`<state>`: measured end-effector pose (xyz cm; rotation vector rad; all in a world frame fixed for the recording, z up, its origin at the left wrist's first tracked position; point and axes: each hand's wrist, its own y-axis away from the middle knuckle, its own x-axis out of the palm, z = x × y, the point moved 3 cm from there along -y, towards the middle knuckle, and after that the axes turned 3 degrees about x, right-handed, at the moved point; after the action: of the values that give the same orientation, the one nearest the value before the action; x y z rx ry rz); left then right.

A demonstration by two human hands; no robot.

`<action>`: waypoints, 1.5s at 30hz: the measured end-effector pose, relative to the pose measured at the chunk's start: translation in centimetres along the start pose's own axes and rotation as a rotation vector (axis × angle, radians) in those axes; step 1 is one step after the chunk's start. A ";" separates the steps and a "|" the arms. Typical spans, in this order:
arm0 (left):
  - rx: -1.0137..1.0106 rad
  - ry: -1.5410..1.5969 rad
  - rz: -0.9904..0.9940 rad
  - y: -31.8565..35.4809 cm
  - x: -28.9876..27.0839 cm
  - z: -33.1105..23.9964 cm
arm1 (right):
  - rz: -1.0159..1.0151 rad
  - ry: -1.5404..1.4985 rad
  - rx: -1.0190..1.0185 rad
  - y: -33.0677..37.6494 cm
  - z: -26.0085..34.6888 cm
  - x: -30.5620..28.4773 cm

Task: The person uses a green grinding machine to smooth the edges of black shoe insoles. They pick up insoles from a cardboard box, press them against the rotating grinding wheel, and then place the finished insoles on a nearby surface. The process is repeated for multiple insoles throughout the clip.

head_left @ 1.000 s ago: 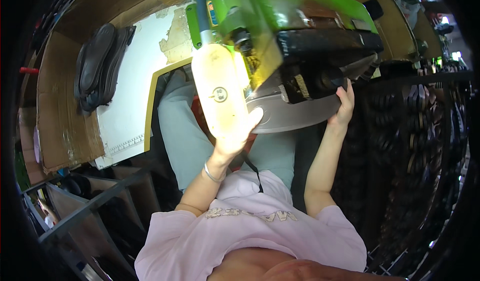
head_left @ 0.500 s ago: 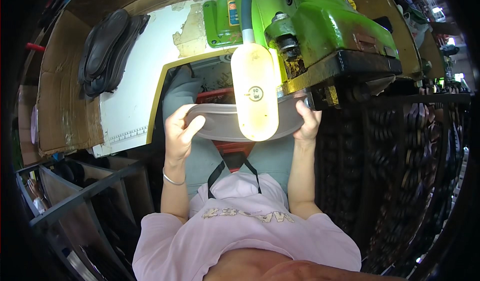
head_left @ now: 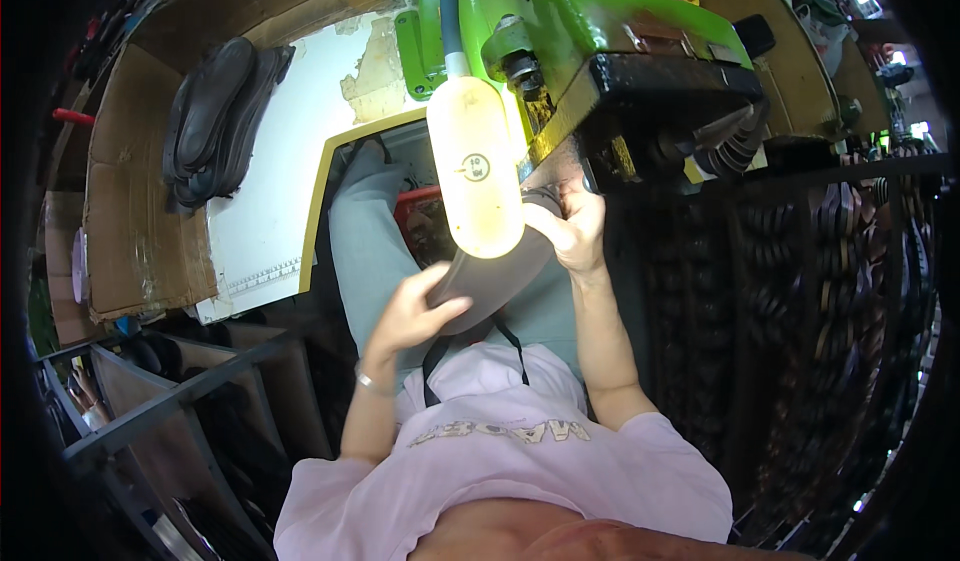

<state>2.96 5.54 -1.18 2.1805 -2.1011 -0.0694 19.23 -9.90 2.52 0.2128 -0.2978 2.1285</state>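
Note:
A grey shoe sole (head_left: pixel 497 283) is held between both hands, tilted with its right end higher. My left hand (head_left: pixel 412 311) grips its lower left end. My right hand (head_left: pixel 574 229) holds its upper end just under the dark head of a green machine (head_left: pixel 600 21). A long glowing lamp (head_left: pixel 474 176) hangs in front of the sole and hides its middle. Below the sole lie my grey trousers and a pink shirt.
A stack of dark soles (head_left: pixel 212 116) lies on a white tabletop (head_left: pixel 270 226) at the left, beside cardboard sheets (head_left: pixel 130 211). A red bin (head_left: pixel 418 201) sits under the machine. Racks of dark soles (head_left: pixel 810 291) fill the right. Metal shelving (head_left: pixel 150 406) stands lower left.
The sole was held level under the lamp with a hand at each end. It is now tilted, my right hand higher near the machine head and my left hand lower.

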 end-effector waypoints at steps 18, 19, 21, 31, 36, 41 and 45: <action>0.294 0.008 -0.553 -6.3 5.5 0.2 | -0.341 -0.106 0.379 21.4 -2.8 -7.4; 0.299 0.019 -0.548 -6.3 5.4 0.1 | -0.338 -0.067 0.329 20.5 -1.7 -7.9; 0.293 0.082 -0.545 -5.9 5.2 -0.5 | -0.292 -0.148 0.351 18.6 0.1 -8.0; 0.281 0.307 -0.451 -4.8 4.7 -3.6 | -0.202 -0.118 0.471 16.7 -4.9 -8.2; 0.247 0.228 -0.437 -4.1 4.6 -4.0 | -0.189 -0.164 0.514 17.2 -6.4 -7.6; 0.269 0.225 -0.438 -4.3 4.8 -3.8 | -0.221 -0.184 0.522 17.7 -6.8 -7.2; 0.258 0.221 -0.459 -4.6 4.8 -4.5 | -0.196 -0.191 0.538 17.9 -6.4 -7.0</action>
<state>8.18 1.11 2.96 2.6346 -1.5340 0.4061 7.71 -23.00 -7.80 0.7288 0.1887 1.9554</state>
